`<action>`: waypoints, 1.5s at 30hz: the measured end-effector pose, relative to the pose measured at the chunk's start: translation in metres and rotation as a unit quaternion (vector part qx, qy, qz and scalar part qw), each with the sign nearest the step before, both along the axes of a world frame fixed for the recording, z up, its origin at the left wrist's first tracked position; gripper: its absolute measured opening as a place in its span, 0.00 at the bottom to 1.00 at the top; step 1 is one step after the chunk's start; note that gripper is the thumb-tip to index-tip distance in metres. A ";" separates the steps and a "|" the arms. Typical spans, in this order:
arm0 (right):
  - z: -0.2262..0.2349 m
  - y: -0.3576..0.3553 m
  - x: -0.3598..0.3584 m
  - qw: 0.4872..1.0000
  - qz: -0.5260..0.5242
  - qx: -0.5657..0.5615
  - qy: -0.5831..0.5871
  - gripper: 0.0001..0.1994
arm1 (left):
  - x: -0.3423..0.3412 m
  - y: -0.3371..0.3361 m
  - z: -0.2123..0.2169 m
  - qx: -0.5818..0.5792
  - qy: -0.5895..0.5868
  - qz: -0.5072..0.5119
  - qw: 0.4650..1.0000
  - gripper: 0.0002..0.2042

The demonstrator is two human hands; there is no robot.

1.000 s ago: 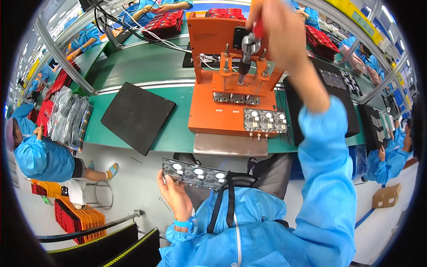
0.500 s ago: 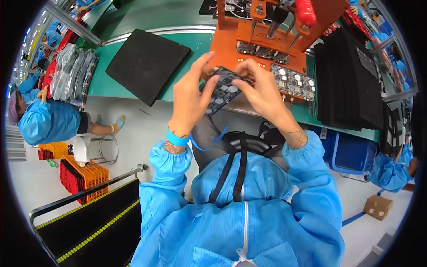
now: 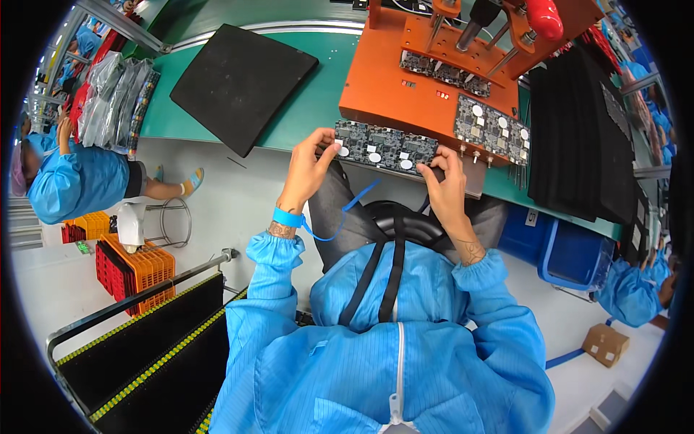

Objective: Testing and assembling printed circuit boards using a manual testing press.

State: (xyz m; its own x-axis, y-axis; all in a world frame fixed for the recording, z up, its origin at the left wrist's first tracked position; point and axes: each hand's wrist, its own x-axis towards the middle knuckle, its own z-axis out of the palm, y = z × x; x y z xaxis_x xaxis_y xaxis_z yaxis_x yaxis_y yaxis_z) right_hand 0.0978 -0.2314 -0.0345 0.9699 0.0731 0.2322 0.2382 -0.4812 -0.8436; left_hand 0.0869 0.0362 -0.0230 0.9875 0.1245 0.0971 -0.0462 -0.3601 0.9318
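A dark circuit board panel (image 3: pixel 388 147) with white round stickers is stretched level between my two hands, face up, in front of the orange press fixture. My left hand (image 3: pixel 311 160) pinches its left end between thumb and fingers. At the right end my right hand (image 3: pixel 446 179) grips the corner the same way. On the right side of the orange press fixture (image 3: pixel 372 83) lies a second circuit board panel (image 3: pixel 493 129), also with white round stickers. Beneath the press head sits another circuit board panel (image 3: pixel 444 74). A blue wrist strap (image 3: pixel 288 218) circles my left wrist.
On the green bench (image 3: pixel 170 105), a black foam sheet (image 3: pixel 242 87) lies left of the fixture. Bagged parts (image 3: pixel 116 101) are stacked farther left, black foam sheets (image 3: pixel 571 137) to the right. A red-knobbed lever (image 3: pixel 543 20) overhangs the fixture. Co-workers sit at both sides.
The board panel has turned from a steep tilt to level, its long side now running left to right. My hands have moved apart to its two ends. The head view has shifted slightly.
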 end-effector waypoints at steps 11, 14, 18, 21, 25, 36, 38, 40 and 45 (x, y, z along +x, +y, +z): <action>-0.015 -0.005 -0.014 0.994 0.050 0.071 -0.066 0.15 | -0.029 -0.012 -0.023 0.094 -0.139 0.051 0.984 0.07; -0.005 -0.008 -0.016 0.971 0.131 -0.013 -0.201 0.13 | -0.037 -0.030 -0.029 0.086 -0.177 0.107 0.975 0.08; -0.006 0.008 -0.002 0.994 0.046 0.080 -0.053 0.10 | -0.011 -0.033 -0.023 0.061 -0.115 0.139 0.982 0.12; -0.002 0.018 0.000 0.996 -0.001 0.088 -0.009 0.12 | -0.005 -0.029 -0.018 0.034 -0.074 0.120 0.989 0.14; 0.007 0.015 0.013 0.998 -0.033 0.026 0.037 0.13 | 0.011 -0.034 -0.008 0.056 -0.053 0.097 0.992 0.15; 0.014 -0.027 -0.030 0.969 0.089 -0.002 -0.230 0.08 | -0.026 -0.003 -0.028 0.289 -0.178 -0.046 0.939 0.10; 0.010 -0.026 -0.023 0.982 0.093 0.028 -0.164 0.07 | -0.030 0.008 -0.028 0.343 -0.146 -0.052 0.926 0.13; 0.011 -0.020 -0.018 0.983 0.082 0.124 -0.112 0.04 | -0.027 -0.010 -0.013 0.302 -0.164 -0.016 0.939 0.16; 0.023 -0.030 -0.039 0.912 -0.015 0.399 0.099 0.04 | -0.042 -0.066 0.024 -0.081 -0.011 -0.034 0.996 0.28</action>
